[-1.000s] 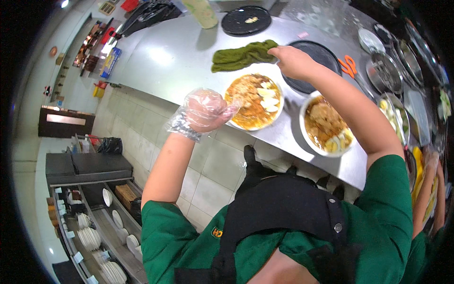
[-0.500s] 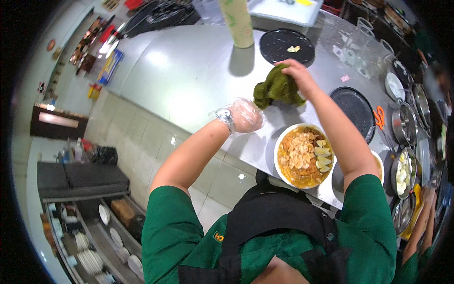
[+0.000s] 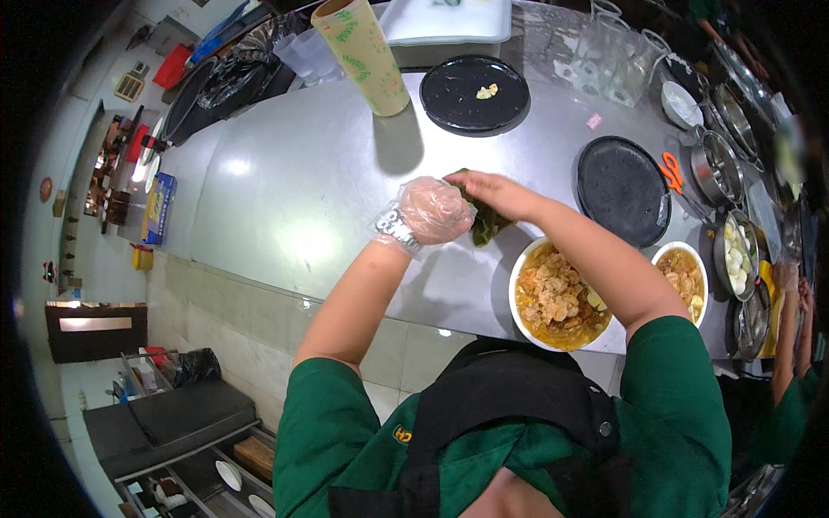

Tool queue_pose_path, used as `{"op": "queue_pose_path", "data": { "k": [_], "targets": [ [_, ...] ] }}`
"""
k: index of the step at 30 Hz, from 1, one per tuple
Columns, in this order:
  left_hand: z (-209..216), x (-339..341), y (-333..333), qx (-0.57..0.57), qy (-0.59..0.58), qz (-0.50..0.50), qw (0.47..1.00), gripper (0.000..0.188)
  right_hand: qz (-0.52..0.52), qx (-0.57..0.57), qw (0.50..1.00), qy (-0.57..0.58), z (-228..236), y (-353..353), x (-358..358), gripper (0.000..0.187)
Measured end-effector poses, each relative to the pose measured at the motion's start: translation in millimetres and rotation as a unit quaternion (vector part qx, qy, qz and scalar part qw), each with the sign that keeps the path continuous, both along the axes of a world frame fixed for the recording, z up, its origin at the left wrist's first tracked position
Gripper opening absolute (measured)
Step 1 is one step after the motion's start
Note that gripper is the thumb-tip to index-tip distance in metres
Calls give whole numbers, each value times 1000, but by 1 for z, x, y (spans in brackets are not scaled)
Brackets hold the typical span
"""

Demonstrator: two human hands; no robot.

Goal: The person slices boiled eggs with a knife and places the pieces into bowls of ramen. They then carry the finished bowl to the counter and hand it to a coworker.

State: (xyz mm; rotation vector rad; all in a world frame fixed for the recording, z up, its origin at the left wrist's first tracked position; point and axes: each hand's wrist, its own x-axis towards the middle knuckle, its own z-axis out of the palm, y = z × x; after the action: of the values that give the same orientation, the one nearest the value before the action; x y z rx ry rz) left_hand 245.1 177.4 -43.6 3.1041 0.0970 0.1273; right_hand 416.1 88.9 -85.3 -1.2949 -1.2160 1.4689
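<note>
My left hand, in a clear plastic glove with a patterned band at the wrist, is curled closed above the steel table. What its fingers hold, if anything, is hidden. My bare right hand meets it from the right, gripping a dark green cloth that is bunched between the two hands. Just below my right forearm stands a white bowl of noodles in yellow broth with crumbled topping. Partly behind my right upper arm, a second white bowl holds similar food.
A tall pale cylinder with green print stands beyond my hands. Beside it lies a black plate with pale scraps. Farther right are another black plate, orange-handled scissors, glass pitchers and metal pans. A co-worker's arms show there.
The cloth has come down and left in my right hand, and is now squeezed against my gloved left hand. The view has shifted, uncovering more of the second bowl.
</note>
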Motion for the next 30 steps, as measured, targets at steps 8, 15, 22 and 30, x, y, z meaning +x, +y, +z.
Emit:
{"op": "queue_pose_path", "data": {
  "k": [8, 15, 22, 30],
  "targets": [
    [-56, 0, 72, -39, -4, 152, 988, 15, -25, 217, 971, -93, 6, 31, 12, 46],
    [3, -45, 39, -382, -496, 263, 734, 28, -236, 228, 880, -342, 74, -122, 173, 52],
    [14, 34, -231, -632, -304, -2, 713, 38, -533, 83, 819, -196, 63, -400, 269, 46],
    [-67, 125, -385, -827, -182, 199, 494, 55, -549, 72, 826, 110, -100, -472, 253, 65]
  ]
}}
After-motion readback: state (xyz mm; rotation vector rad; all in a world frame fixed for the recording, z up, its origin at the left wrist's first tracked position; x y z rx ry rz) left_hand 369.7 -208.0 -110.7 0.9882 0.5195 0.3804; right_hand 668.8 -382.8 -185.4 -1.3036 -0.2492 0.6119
